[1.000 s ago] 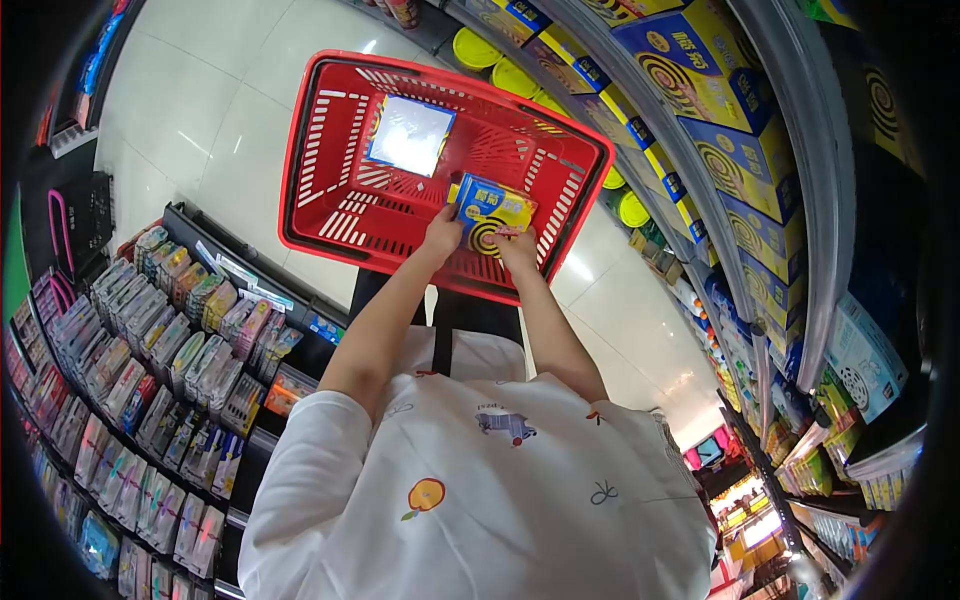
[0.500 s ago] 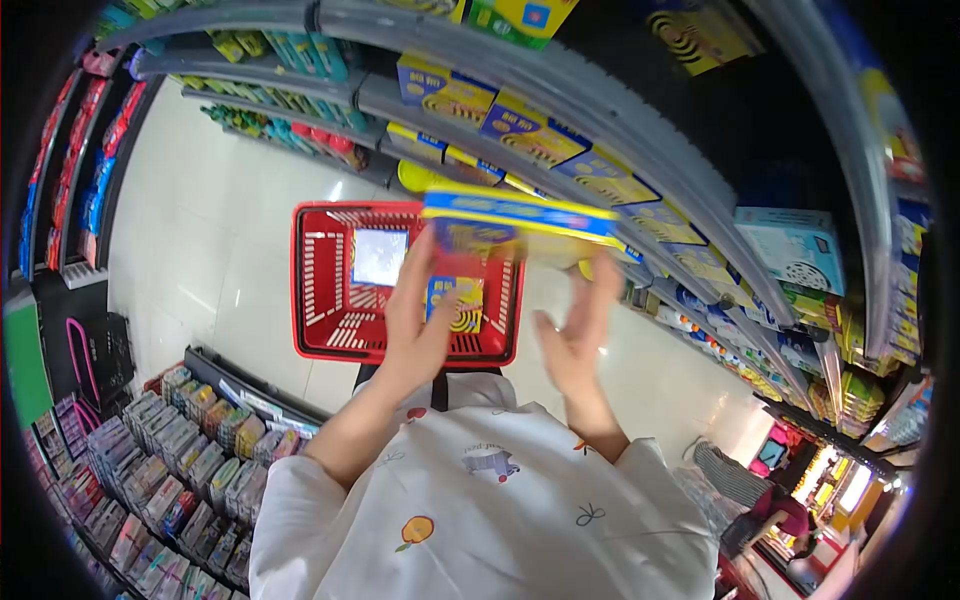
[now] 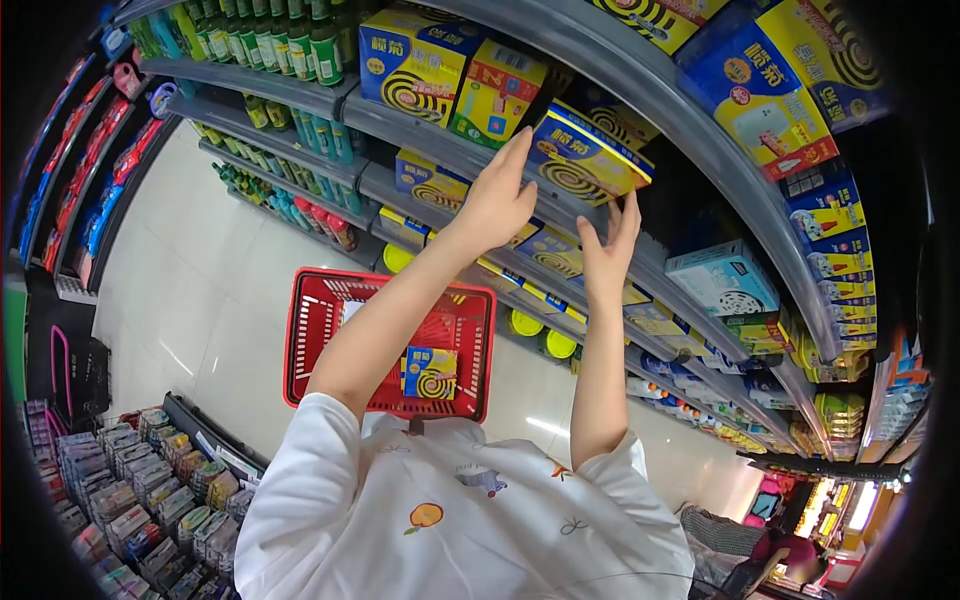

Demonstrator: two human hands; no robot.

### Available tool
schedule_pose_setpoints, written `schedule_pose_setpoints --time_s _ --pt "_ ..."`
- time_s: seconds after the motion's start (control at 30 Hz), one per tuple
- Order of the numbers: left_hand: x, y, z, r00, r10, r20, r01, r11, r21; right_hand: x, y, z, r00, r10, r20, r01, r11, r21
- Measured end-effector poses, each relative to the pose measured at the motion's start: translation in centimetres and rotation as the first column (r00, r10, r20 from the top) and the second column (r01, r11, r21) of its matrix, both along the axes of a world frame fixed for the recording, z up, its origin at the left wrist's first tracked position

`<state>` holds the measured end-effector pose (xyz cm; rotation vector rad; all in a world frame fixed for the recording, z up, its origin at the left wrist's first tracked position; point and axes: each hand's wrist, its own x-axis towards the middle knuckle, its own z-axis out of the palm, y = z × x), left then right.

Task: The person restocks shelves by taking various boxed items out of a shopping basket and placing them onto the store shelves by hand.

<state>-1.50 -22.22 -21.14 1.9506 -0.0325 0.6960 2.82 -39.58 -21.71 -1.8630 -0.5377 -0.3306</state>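
A blue and yellow mosquito coil box, printed with black spirals, is tilted at the upper shelf edge. My left hand grips its left end, fingers along the side. At its lower right corner is my right hand, fingertips against the box and thumb held apart below. Beneath my left forearm stands a red shopping basket on the floor. Inside it lies a similar mosquito coil box, and something white is partly hidden by my arm.
More coil boxes stand on the shelf beside green bottles. A light blue box sits further right. A rack of small packets is at lower left. Another person is at lower right.
Both hands have moved up and away from above the basket to the upper shelf with the coil box. The view has shifted, showing more shelf.
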Motion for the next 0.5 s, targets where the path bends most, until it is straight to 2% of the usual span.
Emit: schedule_pose_setpoints --time_s 0.23,0.33,0.43,0.5 --pt "-0.4 0.5 0.5 0.992 0.117 0.046 -0.121 0.990 0.071 -1.1 1.3 1.2 0.999 -0.027 0.021 0.028 0.997 -0.065" --pt "-0.4 0.7 0.3 0.993 0.102 0.062 -0.105 0.993 0.054 -0.8 1.5 0.4 0.996 -0.062 0.064 0.068 0.993 -0.098" --pt "-0.6 0.9 0.0 0.988 0.120 0.096 -0.123 0.992 0.024 -0.4 0.7 -0.1 0.999 -0.032 -0.042 0.031 0.999 -0.040" --pt "-1.6 1.4 -0.3 0.986 0.134 0.098 -0.135 0.991 0.008 -1.0 0.2 -0.4 1.000 -0.017 0.006 0.017 0.996 0.082"
